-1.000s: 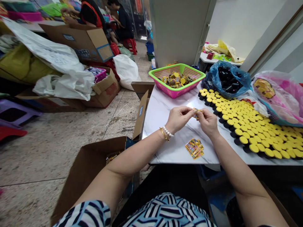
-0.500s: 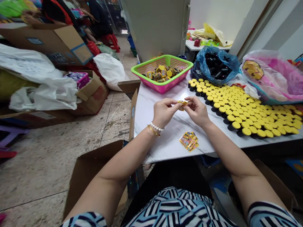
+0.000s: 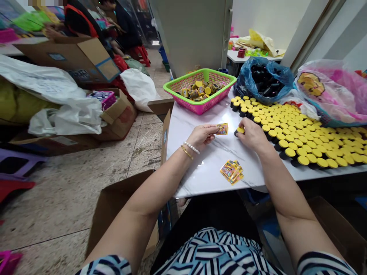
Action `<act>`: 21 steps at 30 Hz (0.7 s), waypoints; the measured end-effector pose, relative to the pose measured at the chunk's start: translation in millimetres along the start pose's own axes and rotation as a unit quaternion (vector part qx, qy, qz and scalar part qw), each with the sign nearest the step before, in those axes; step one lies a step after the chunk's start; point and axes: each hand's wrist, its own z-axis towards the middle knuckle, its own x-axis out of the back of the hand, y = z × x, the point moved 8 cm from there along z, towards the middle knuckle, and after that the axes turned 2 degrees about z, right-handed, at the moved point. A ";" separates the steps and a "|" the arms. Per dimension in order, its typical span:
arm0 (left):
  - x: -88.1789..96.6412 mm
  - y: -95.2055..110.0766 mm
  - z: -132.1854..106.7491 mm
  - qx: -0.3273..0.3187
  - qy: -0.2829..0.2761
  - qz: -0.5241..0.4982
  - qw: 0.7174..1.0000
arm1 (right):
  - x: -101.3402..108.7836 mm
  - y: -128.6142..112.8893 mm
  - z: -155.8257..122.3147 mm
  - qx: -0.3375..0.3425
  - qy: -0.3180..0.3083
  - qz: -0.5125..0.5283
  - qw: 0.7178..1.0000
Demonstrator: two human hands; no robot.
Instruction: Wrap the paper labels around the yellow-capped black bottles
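The left hand pinches a small yellow printed label at its fingertips, while the right hand curls closed over a black cylindrical container with a yellow lid, fingers on the lid. The hands are near each other but apart, both resting over a white marble-patterned tabletop. A pearl bracelet and a thin gold bangle circle the left wrist. At six o'clock from the hands lies a small loose pile of yellow printed labels. Close-packed rows of upright black containers with yellow lids fill the table at three o'clock. At eleven o'clock sits a pink plastic basket with a green rim, holding small labelled cylinders, and at one o'clock a blue plastic bag holds black containers.
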 end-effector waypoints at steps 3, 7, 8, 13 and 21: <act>-7.0 -3.2 -1.8 0.039 -0.032 -0.033 0.998 | 3.9 6.3 4.6 -0.031 0.040 0.096 0.994; -9.4 -4.5 -4.0 0.073 -0.038 -0.078 0.994 | 10.6 16.8 8.8 -0.094 0.079 0.452 0.884; -8.9 -4.1 -4.2 0.075 -0.037 -0.091 0.992 | 9.7 14.2 9.6 -0.099 0.064 0.532 0.839; -7.6 -2.6 -4.5 0.079 -0.039 -0.128 0.988 | 2.6 -1.6 7.4 -0.130 -0.007 0.659 0.741; -4.9 -2.8 -3.1 0.093 -0.022 -0.166 0.981 | -11.1 -4.6 6.0 -0.134 -0.010 0.638 0.758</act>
